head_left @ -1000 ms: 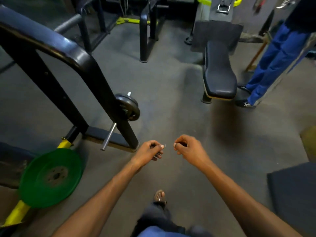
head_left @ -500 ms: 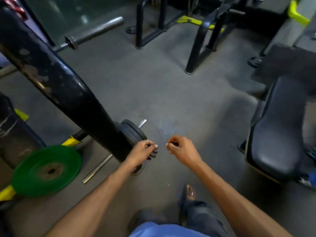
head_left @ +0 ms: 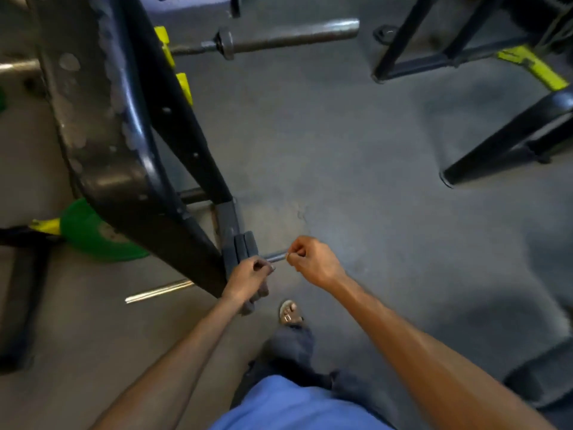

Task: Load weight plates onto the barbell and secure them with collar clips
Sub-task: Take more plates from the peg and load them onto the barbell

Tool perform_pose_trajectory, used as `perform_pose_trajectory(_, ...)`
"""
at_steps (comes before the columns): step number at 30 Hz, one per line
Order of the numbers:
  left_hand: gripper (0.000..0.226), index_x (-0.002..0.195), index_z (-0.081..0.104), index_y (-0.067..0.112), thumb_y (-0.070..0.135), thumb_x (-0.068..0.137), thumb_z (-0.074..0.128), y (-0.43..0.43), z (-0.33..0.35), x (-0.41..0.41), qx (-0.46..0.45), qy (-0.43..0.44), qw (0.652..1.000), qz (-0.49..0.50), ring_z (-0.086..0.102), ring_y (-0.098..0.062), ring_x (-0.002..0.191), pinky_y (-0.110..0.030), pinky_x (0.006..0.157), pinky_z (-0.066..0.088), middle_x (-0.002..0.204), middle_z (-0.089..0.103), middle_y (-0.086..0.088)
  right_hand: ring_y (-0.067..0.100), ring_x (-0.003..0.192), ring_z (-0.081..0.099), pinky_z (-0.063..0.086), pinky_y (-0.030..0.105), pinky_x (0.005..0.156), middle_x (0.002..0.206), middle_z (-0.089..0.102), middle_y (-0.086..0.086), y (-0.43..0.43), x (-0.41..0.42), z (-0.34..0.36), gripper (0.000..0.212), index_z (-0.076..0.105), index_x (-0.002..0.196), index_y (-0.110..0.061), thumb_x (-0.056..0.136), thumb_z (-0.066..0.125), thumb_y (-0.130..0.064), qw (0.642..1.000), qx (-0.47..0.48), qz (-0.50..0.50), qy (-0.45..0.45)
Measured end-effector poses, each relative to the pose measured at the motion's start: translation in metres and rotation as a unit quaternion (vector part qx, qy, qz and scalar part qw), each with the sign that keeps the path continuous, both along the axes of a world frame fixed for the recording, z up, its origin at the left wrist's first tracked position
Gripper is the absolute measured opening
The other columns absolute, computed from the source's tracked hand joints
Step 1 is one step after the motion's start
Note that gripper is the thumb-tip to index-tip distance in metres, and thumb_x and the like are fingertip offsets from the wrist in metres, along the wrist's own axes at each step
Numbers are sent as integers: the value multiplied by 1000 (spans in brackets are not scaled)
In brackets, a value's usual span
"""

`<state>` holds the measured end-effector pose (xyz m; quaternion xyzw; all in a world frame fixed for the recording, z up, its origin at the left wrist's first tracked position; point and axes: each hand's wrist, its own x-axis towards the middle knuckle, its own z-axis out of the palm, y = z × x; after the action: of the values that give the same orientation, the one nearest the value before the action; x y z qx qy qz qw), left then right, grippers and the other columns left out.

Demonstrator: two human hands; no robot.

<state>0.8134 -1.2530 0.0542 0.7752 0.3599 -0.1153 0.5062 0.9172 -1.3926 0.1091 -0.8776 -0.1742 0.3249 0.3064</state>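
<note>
Two or three black weight plates point(head_left: 241, 252) sit on a chrome bar point(head_left: 277, 256) low beside the black rack post point(head_left: 130, 169). The bar's other part point(head_left: 158, 291) shows left of the post. My left hand point(head_left: 248, 279) is closed just right of the plates, over the bar. My right hand point(head_left: 311, 262) is closed at the bar's free end. Each hand pinches a small silvery bit of what looks like a collar clip; most of it is hidden by my fingers.
A green plate point(head_left: 93, 240) lies on the floor behind the post. A second barbell sleeve point(head_left: 294, 34) juts out at the top. Black and yellow machine frames point(head_left: 502, 144) stand at the right. My sandalled foot point(head_left: 290, 311) is below my hands.
I have stepped closer and look more steeply down. Both closed hands have moved from open floor to the bar end next to the black plates.
</note>
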Motion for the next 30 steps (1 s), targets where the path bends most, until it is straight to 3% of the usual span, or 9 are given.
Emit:
perform_pose_trajectory(2, 10, 96, 70, 23, 30, 95, 64, 3, -11, 13, -4, 15, 999, 35, 68, -13, 86, -34, 78, 55, 91, 71, 2, 20, 76, 70, 53, 32, 63, 85, 75, 4, 14, 24, -3, 10, 72, 96, -17, 92, 65, -23, 998, -22, 56, 9)
perform_pose_trajectory(4, 16, 105, 70, 17, 29, 96, 64, 7, -18, 25, -16, 26, 997, 65, 69, -17, 96, -32, 86, 54, 101, 74, -2, 18, 75, 68, 53, 30, 61, 88, 75, 2, 29, 47, -4, 11, 72, 96, -19, 91, 64, -22, 992, -39, 117, 8)
perform_pose_trajectory(7, 26, 115, 67, 9, 27, 96, 65, 11, -24, 33, -12, 42, 991, 128, 68, -19, 104, -25, 86, 47, 108, 74, -6, 20, 84, 71, 61, 38, 74, 95, 76, 3, 55, 77, -9, 15, 73, 100, -19, 91, 64, -28, 978, -53, 200, 1)
perform_pose_trajectory(12, 32, 111, 66, 8, 34, 92, 66, 0, -49, 42, 22, 73, 962, 262, 68, -33, 101, -37, 86, 54, 107, 73, -14, 28, 92, 71, 59, 39, 81, 101, 75, 8, 103, 116, -32, 24, 69, 102, -17, 91, 64, -36, 921, -76, 382, -1)
perform_pose_trajectory(15, 32, 109, 65, 8, 33, 89, 70, -21, -71, 45, 13, 95, 934, 345, 68, -29, 99, -28, 80, 47, 103, 70, -9, 29, 103, 71, 58, 39, 89, 115, 75, 10, 127, 135, -56, 29, 68, 114, -16, 94, 65, -36, 876, -75, 477, -2)
perform_pose_trajectory(18, 54, 130, 56, 12, 37, 84, 70, -49, -88, 51, 10, 113, 905, 410, 60, -28, 119, -33, 95, 49, 128, 58, -10, 28, 114, 68, 55, 38, 96, 128, 70, 6, 144, 150, -79, 35, 64, 126, -16, 94, 68, -30, 833, -72, 548, 18)
perform_pose_trajectory(21, 63, 144, 43, 5, 15, 90, 72, -67, -93, 67, 49, 100, 877, 468, 49, -24, 127, -25, 99, 41, 142, 44, -8, 31, 126, 61, 49, 37, 101, 138, 64, 12, 157, 164, -103, 49, 58, 137, -11, 93, 70, -30, 787, -47, 616, 8)
perform_pose_trajectory(24, 66, 144, 44, 3, 11, 86, 74, -74, -107, 83, 106, 91, 830, 539, 53, -35, 127, -41, 102, 45, 143, 48, -19, 34, 135, 53, 44, 38, 107, 146, 57, 17, 170, 175, -124, 58, 52, 143, -7, 92, 71, -26, 768, -28, 639, -1)
perform_pose_trajectory(30, 51, 133, 48, 15, 13, 88, 71, -86, -133, 111, 180, 78, 744, 639, 56, -23, 119, -38, 100, 53, 139, 49, -10, 32, 141, 47, 41, 37, 110, 154, 51, 15, 196, 191, -167, 64, 44, 151, -9, 93, 71, -18, 741, -42, 670, -17)
